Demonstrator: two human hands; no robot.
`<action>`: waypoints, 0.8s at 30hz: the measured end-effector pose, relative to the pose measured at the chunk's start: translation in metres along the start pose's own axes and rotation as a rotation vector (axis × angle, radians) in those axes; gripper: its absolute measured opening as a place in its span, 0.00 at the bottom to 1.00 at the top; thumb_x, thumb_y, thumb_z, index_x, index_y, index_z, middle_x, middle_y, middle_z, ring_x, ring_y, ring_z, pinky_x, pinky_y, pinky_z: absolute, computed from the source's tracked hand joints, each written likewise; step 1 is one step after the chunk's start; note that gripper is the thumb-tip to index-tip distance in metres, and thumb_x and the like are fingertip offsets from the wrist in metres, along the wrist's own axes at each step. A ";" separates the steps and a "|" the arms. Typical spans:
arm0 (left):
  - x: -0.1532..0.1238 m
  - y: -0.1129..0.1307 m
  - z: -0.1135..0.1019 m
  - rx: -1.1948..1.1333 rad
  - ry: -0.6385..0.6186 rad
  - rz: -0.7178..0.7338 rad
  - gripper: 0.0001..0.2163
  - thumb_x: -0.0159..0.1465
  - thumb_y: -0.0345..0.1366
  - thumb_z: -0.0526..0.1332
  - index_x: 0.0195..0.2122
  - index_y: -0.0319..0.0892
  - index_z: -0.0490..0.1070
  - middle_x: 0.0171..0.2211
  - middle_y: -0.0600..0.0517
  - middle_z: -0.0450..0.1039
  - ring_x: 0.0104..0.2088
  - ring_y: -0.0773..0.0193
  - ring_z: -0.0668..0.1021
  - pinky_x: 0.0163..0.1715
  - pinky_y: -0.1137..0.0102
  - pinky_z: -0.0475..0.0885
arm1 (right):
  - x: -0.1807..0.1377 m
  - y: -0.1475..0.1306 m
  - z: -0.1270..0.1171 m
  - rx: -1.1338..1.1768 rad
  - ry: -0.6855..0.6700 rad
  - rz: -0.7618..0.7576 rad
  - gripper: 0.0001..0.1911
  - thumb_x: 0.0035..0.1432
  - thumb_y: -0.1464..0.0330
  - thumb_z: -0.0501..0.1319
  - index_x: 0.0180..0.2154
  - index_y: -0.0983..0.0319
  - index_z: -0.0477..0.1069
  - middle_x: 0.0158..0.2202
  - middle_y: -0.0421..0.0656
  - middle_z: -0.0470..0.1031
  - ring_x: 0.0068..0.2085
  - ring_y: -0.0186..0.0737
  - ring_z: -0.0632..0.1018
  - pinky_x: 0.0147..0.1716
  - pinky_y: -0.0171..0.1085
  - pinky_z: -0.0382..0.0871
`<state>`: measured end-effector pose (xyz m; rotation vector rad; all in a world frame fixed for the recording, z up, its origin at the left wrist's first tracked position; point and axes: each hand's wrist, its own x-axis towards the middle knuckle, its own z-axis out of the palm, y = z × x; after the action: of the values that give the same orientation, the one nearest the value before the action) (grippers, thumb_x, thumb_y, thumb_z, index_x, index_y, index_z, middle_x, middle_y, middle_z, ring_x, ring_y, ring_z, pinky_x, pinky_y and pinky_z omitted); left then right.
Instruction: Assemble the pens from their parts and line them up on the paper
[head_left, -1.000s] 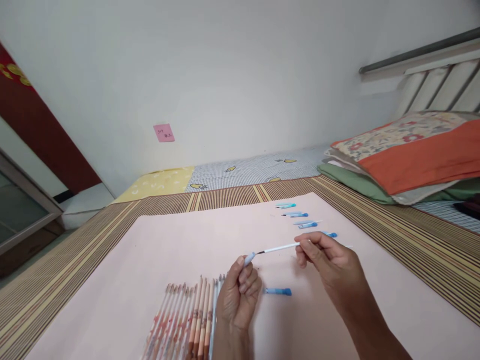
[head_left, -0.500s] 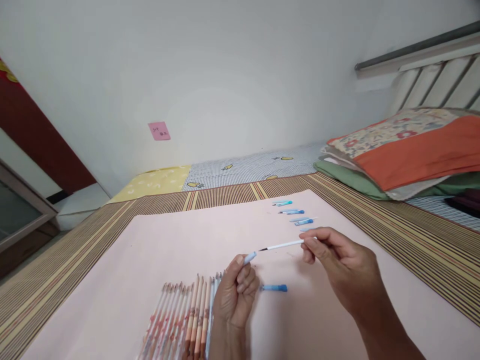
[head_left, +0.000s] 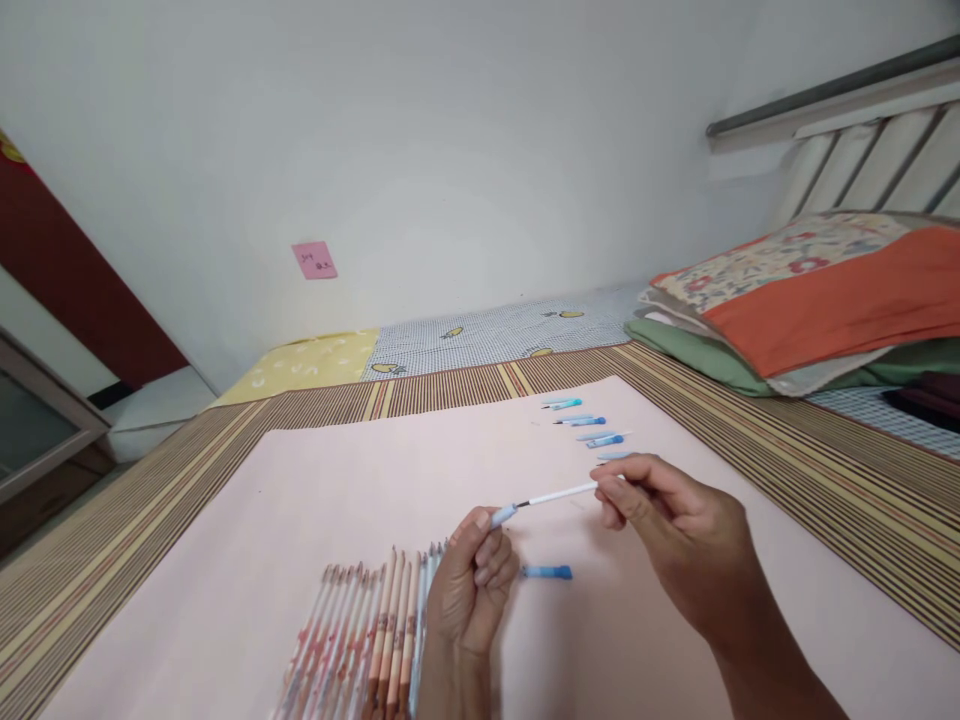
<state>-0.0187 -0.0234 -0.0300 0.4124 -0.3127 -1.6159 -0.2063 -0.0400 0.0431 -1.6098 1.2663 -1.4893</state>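
Note:
My left hand [head_left: 474, 572] is closed round a pale blue pen barrel [head_left: 503, 516], whose end points up to the right. My right hand [head_left: 664, 515] pinches a thin white pen refill [head_left: 559, 493] near its far end. The refill's dark tip meets the open end of the barrel; how far inside it reaches I cannot tell. Below, just right of my left hand, a blue pen part [head_left: 549, 572] lies on the pale pink sheet [head_left: 360, 480].
Rows of pen parts [head_left: 592, 421] lie beyond my right hand. Several pens [head_left: 345, 630] lie side by side left of my left wrist, partly hidden by it. A striped mat [head_left: 187, 450] surrounds the sheet. Folded bedding [head_left: 825, 300] is piled at the right.
My right hand has moved slightly left and down. The refill's tip, just short of the barrel before, now meets its open end. The left hand keeps its grip on the barrel.

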 end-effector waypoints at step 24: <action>0.000 0.002 0.001 0.025 -0.012 0.033 0.05 0.57 0.30 0.69 0.32 0.33 0.77 0.18 0.60 0.56 0.17 0.80 0.54 0.16 0.81 0.52 | -0.005 0.008 0.011 0.068 -0.238 -0.032 0.13 0.65 0.59 0.58 0.39 0.59 0.77 0.24 0.40 0.75 0.32 0.40 0.79 0.34 0.36 0.75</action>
<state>-0.0178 -0.0241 -0.0284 0.4154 -0.3475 -1.5839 -0.1973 -0.0403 0.0321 -1.7107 1.0517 -1.3001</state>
